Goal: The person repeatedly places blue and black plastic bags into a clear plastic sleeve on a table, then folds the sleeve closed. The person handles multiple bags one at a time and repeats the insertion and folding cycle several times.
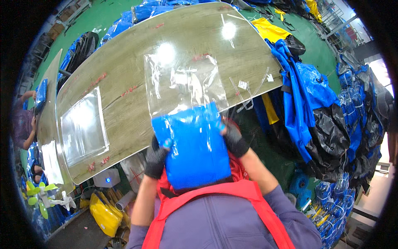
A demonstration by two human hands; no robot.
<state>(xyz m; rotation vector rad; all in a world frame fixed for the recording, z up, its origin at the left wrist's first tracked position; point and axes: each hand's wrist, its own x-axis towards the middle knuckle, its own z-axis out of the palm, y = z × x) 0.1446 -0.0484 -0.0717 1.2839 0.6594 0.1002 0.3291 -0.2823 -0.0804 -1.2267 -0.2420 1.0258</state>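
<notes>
A folded blue sheet-like item is partly inside a clear plastic bag, close in front of my body. The bag's slack far part lies over the table. My left hand, in a dark glove, is closed on the left side of the blue item, thumb on top. My right hand, gloved the same way, grips its right side near the upper corner. The fingers under the item are hidden. A red apron shows just behind it.
The wood-patterned table bears a stack of clear bags at left and plastic scraps at right. Blue and black tarpaulin goods hang at its right edge. A small green-bladed fan stands lower left. Another person works far left.
</notes>
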